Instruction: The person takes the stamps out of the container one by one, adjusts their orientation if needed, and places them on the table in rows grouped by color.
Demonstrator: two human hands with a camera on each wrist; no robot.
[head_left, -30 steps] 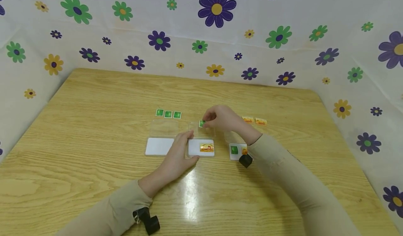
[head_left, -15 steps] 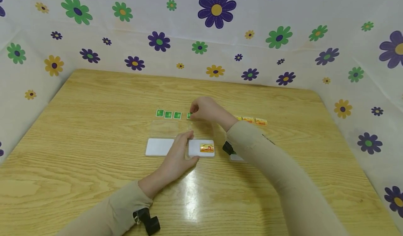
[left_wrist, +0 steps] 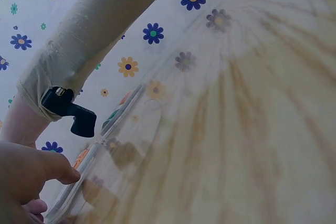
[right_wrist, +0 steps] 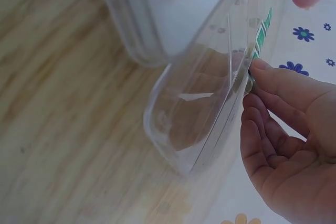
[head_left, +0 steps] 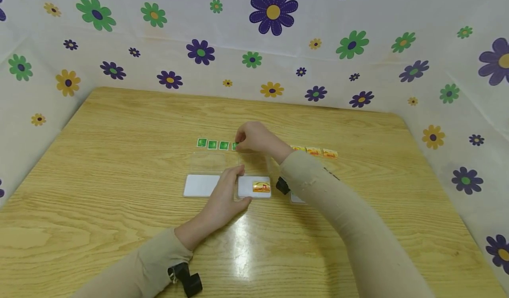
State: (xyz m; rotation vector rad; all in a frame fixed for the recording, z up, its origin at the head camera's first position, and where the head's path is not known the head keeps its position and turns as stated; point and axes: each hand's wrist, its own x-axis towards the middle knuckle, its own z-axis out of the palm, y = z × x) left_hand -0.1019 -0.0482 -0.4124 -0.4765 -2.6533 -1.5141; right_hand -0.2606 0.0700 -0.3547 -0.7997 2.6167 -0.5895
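My left hand holds the left end of the middle case, thumb at its near edge and fingers at its far edge. The case has a white base with an orange-yellow card on it, and its clear lid lies open behind. Beyond that lid, my right hand pinches a small green card at the table. In the right wrist view, thumb and index finger meet at the card's edge, partly seen through clear plastic. Several green cards form a row to its left.
Another open case with a bare white base lies left of the middle one. A third case is mostly hidden under my right sleeve. Orange-yellow cards lie in a row at the back right. A flowered cloth hangs behind the table.
My right hand has carried the green card back and left from above the middle lid, to beside the row of green cards. The left hand has stayed put.
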